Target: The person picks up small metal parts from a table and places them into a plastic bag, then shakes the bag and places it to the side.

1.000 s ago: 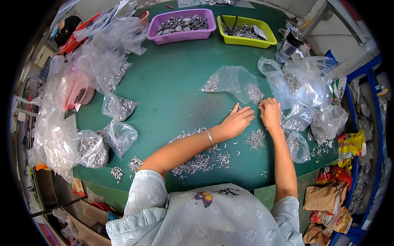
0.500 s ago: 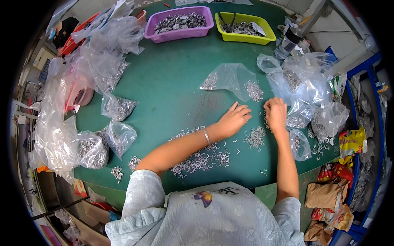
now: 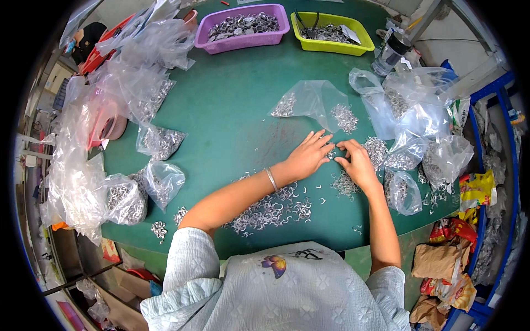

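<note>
My left hand (image 3: 308,158) lies palm down on the green table (image 3: 221,110), its fingers stretched out and apart. Facing it, my right hand (image 3: 358,166) has thumb and forefinger apart, their tips beside a few small metal pieces (image 3: 331,154) between the two hands. Beyond my right hand is a heap of small silvery metal pieces (image 3: 376,151); another heap (image 3: 344,184) lies partly under its wrist. Curved metal pieces (image 3: 270,214) are spread in a larger heap beside my left forearm. Past the hands, a clear plastic bag (image 3: 314,102) lies with metal pieces at both ends.
At the back stand a purple basin (image 3: 243,42) and a yellow-green basin (image 3: 334,47), both holding metal parts; pliers-like handles (image 3: 307,25) stick out of the latter. Filled clear bags (image 3: 160,142) crowd the left side, more bags (image 3: 446,160) the right. A dark-lidded bottle (image 3: 391,53) stands back right.
My right hand has moved left and nearer my left hand, uncovering the heap beyond it. My left hand has shifted slightly left and its fingers have spread.
</note>
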`<state>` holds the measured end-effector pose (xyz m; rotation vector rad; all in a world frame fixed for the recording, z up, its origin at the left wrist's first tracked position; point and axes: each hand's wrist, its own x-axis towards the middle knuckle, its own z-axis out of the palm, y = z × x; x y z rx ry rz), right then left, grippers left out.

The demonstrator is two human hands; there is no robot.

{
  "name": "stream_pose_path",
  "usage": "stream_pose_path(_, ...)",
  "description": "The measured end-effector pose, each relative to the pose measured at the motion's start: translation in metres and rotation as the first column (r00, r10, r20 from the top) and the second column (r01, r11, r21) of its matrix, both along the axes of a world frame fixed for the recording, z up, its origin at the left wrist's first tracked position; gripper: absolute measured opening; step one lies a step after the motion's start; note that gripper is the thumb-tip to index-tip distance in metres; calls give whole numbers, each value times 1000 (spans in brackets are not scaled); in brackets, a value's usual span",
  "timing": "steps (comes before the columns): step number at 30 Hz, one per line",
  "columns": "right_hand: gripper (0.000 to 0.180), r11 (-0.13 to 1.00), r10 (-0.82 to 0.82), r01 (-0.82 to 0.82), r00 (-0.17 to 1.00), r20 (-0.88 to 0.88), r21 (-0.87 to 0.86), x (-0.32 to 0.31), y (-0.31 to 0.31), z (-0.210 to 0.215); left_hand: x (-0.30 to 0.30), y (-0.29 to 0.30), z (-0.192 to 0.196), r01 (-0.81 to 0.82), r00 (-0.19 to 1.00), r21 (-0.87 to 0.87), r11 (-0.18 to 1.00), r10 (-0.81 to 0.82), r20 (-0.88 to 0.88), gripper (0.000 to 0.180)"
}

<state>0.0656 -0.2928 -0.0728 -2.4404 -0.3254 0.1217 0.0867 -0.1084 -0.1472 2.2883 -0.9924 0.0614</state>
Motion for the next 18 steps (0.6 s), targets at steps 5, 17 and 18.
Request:
stream_pose_path(5,58,999,-27,27,1000,1,18,-2,9,-11,-7,-2,31,-173,985,1,985,173,-23,64)
stream_pose_path(17,37,986,168,-166,982,81,-28,17,15,-20,1,12,22,-123,992,-89,988,122,-20,38)
stream_pose_path(18,34,987,153,-150,986,72,-55,15,17,-19,1,12,20,-116,993,-86,989,116,-6,37)
